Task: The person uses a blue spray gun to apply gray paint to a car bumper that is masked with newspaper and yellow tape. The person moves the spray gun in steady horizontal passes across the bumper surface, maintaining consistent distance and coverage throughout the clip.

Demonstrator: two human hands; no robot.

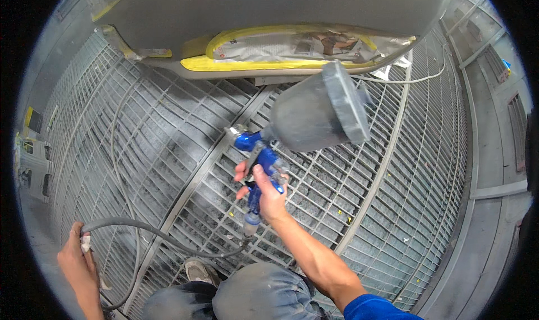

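Note:
In the head view my right hand (264, 191) is closed on the handle of a blue spray gun (252, 143) with a large grey cup (309, 112) on top, tilted to the right. A dark air hose (160, 233) runs from the bottom of the handle to my left hand (76, 264), which is closed on it at the lower left. A small white piece (85, 242) shows at those fingers. Beyond the gun is a grey curved panel (269, 5), with yellow masking tape (244, 64) and paper (292, 49) along its lower part.
I crouch on a metal floor grating (370, 230), my knees (252, 292) and a shoe (199, 272) below. Thinner hoses (421, 78) lie across it. Grey wall framing with vents (494, 140) runs along the right, and more masked grey parts (31, 157) stand at far left.

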